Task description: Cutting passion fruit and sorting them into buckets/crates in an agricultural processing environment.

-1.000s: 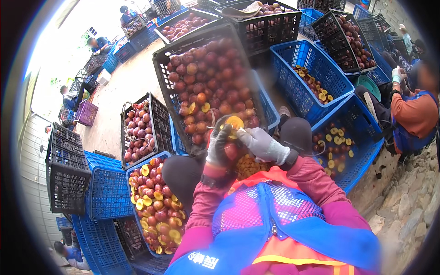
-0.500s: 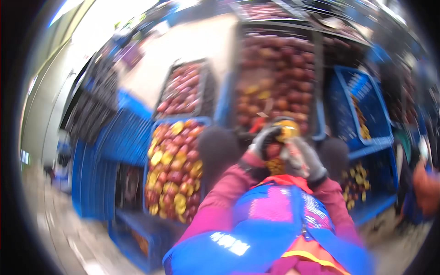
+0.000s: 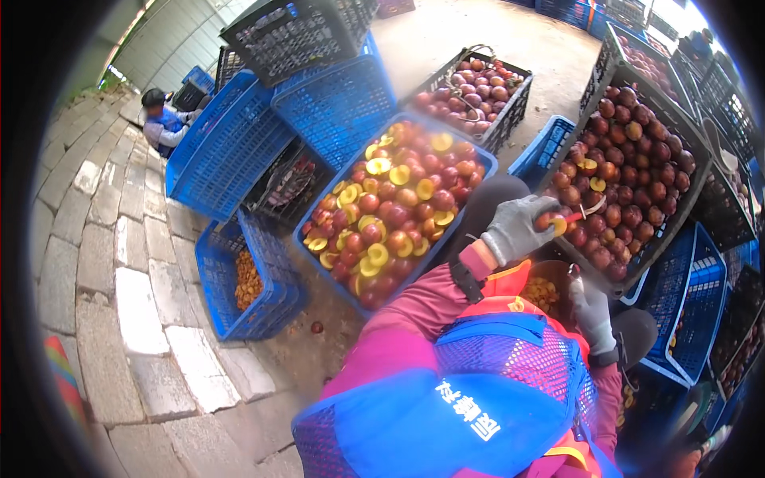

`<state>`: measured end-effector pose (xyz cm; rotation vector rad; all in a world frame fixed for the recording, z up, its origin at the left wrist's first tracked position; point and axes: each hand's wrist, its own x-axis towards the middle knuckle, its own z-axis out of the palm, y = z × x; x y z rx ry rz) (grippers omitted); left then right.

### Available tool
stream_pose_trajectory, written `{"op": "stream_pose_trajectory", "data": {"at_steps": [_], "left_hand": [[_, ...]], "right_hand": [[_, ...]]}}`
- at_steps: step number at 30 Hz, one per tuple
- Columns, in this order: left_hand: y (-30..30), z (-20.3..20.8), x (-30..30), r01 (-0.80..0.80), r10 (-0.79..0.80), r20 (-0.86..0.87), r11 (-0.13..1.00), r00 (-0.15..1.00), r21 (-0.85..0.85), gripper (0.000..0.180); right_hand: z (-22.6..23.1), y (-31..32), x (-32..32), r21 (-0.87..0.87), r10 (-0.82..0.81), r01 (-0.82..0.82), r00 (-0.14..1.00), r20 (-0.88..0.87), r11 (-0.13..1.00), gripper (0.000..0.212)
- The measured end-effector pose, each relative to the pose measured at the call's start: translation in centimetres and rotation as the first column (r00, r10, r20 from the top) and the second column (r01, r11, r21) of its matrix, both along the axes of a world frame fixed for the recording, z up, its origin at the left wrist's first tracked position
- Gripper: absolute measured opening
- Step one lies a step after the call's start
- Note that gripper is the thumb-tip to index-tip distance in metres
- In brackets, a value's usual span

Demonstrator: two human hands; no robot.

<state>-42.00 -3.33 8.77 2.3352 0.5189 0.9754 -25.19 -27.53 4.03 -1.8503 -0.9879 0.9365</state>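
Note:
My left hand (image 3: 516,231), in a grey glove, is shut on a red and yellow fruit (image 3: 550,223) held over the edge of a black crate (image 3: 695,147) full of whole red fruit. A thin red and white strip sticks out beside the fruit. My right hand (image 3: 591,312), also gloved, hangs lower beside a brown bucket of pits (image 3: 542,291). Its fingers curl around a small metal tool (image 3: 573,271). Just left of my left hand lies a blue crate (image 3: 488,162) filled with halved fruit, yellow faces up.
Another black crate of whole fruit (image 3: 478,84) stands farther off. Empty blue crates (image 3: 231,147) and a black crate (image 3: 295,32) are stacked at left. A low blue crate with pits (image 3: 249,280) sits by the stone paving. A person in blue (image 3: 163,123) crouches far left.
My hands, together on the fruit before, have parted: the right one has dropped toward the bucket. My view has swung left and down toward the paving.

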Motion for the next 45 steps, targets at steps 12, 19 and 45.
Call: {"op": "stream_pose_trajectory", "data": {"at_steps": [12, 19, 45], "left_hand": [[-3.5, -0.9, -4.0, 0.369, -0.034, 0.408, 0.498, 0.912, -0.785, 0.037], [5.7, 2.3, -18.3, 0.043, 0.358, 0.365, 0.661, 0.860, -0.749, 0.032], [36.9, -7.2, -20.1, -0.382, 0.183, -0.804, 0.922, 0.565, -0.059, 0.092]], "right_hand": [[7.8, 7.0, -8.0, 0.368, -0.070, 0.201, 0.938, -0.339, 0.908, 0.023], [7.4, 4.1, -5.7, 0.178, -0.210, 0.320, 0.865, -0.455, 0.930, 0.027], [-1.3, 3.8, -2.4, -0.006, -0.425, 0.522, 0.688, -0.588, 0.853, 0.036]]}}
